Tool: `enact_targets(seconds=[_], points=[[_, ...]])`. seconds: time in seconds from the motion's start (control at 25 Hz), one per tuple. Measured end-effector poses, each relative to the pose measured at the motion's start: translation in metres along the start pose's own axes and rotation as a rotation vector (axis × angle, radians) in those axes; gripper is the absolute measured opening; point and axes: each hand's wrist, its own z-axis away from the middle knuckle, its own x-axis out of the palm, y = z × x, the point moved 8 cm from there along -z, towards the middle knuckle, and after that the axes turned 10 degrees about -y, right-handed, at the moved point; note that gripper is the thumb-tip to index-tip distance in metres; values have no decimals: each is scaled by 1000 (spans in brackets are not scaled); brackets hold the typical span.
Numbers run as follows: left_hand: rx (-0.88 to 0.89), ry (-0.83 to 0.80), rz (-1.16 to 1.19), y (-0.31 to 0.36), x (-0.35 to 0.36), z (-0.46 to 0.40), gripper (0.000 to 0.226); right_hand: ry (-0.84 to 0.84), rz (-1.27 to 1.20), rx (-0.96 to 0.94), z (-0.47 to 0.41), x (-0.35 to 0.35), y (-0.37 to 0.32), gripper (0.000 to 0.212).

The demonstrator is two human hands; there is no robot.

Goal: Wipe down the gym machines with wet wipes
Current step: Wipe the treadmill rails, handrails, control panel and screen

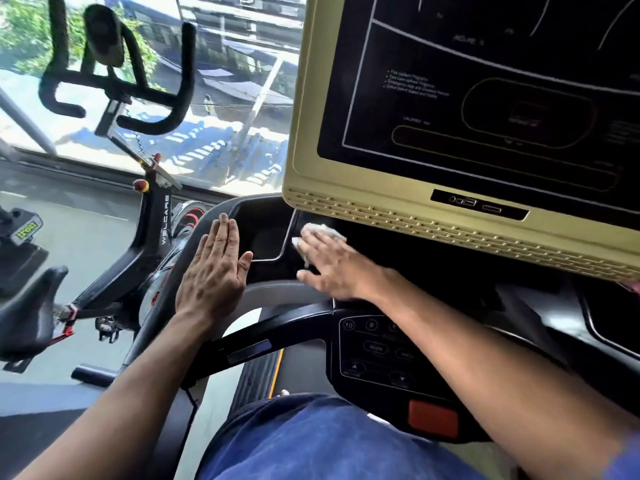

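I stand at a treadmill with a black console deck (433, 258) and a gold-framed dark display (485, 98) above it. My right hand (332, 265) presses a crumpled white wet wipe (320, 233) flat onto the deck, just below the display's lower left corner and beside the cup-holder recess (266, 237). The wipe shows only past my fingertips. My left hand (214, 268) lies flat with fingers together on the curved left handrail (180, 271), holding nothing.
A black spin bike (149, 233) with handlebars (114, 74) and saddle (31, 313) stands to the left by a large window. A button panel (377, 348) with an orange stop key (433, 419) sits below my right forearm. The treadmill belt (263, 372) runs underneath.
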Motion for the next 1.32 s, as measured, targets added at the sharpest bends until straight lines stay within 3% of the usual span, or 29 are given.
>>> enact_targets(seconds=[0.08, 0.16, 0.36, 0.48, 0.6, 0.68, 0.8, 0.96, 1.12, 1.2, 1.32], points=[[27, -12, -9, 1, 1, 1, 76, -56, 16, -77, 32, 19, -12, 78], [46, -23, -7, 2, 3, 1, 76, -100, -60, -40, 45, 22, -8, 84], [35, -54, 52, 3, 4, 0, 80, 11, -282, 247, 91, 19, 72, 92], [43, -46, -2, 13, 8, 2, 79, 80, -287, 498, 148, 33, 137, 93], [53, -6, -82, 21, 11, 3, 77, 70, -299, 685, 170, 43, 163, 112], [58, 7, -104, 24, 11, 3, 76, 50, -308, 637, 149, 38, 146, 114], [71, 8, -111, 25, 9, 2, 74, -36, -199, 373, 77, 24, 77, 101], [85, 25, -27, 23, 5, 2, 73, -92, 2, 77, 3, 30, -35, 107], [10, 68, 110, -13, -9, 10, 73, -72, 229, 147, -7, 39, -62, 115], [11, 75, 140, -21, -10, 13, 75, -30, 217, 187, -1, 41, -73, 109], [-20, 93, 243, -24, -8, 10, 78, -32, 194, 97, -4, 47, -108, 98]])
